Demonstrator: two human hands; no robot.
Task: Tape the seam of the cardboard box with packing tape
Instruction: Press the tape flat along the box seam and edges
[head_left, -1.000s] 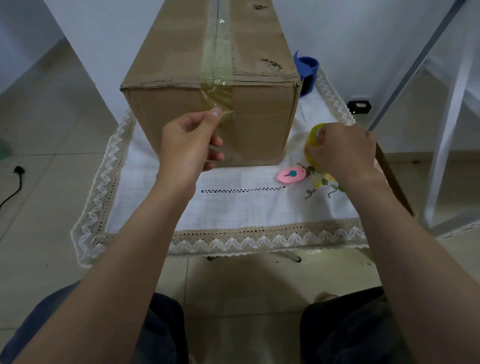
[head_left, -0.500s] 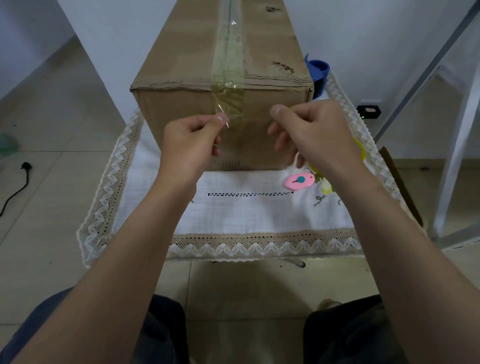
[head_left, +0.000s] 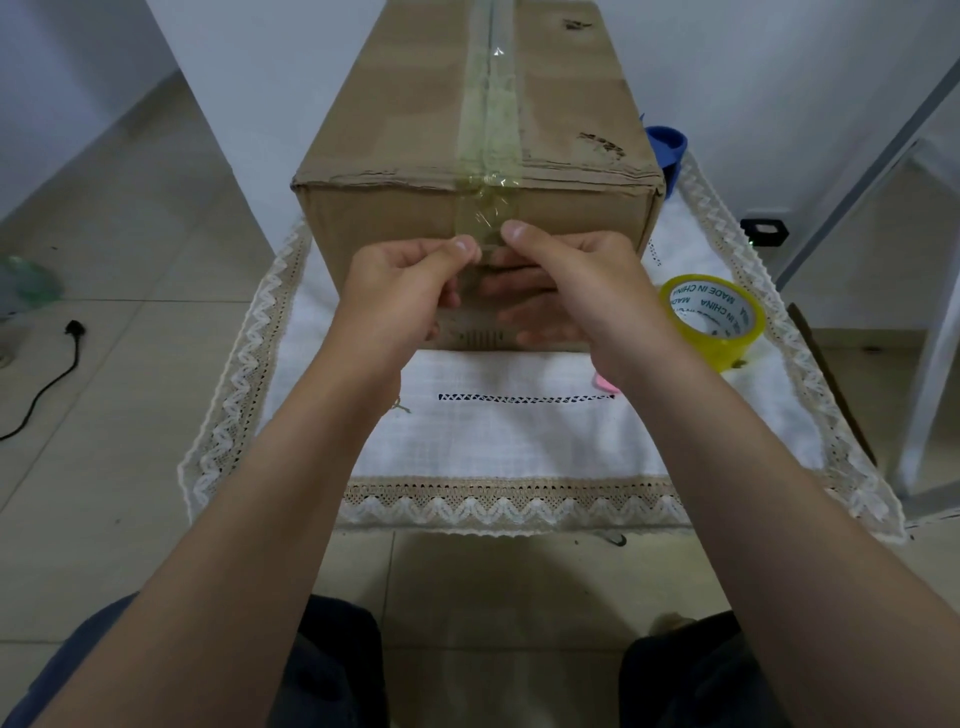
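Note:
A brown cardboard box (head_left: 395, 135) stands on a white lace-edged cloth (head_left: 519, 441). Clear tape (head_left: 491, 119) runs along its top seam and folds over the near edge onto the front face. My left hand (head_left: 410, 291) and my right hand (head_left: 566, 280) meet at the front face just below that edge. Each pinches the loose tape end (head_left: 485, 249) between thumb and finger. The yellow packing tape roll (head_left: 714, 319) lies on the cloth to the right of the box, with no hand on it.
A pink cutter (head_left: 605, 383) peeks out under my right wrist. A blue object (head_left: 667, 145) sits behind the box's right corner. A white metal frame (head_left: 930, 312) stands on the right. A black cable (head_left: 47, 379) lies on the tiled floor to the left.
My right hand let go of the yellow tape roll, which now lies on the cloth, and moved left to the tape end beside my left hand. The camera view shifted closer.

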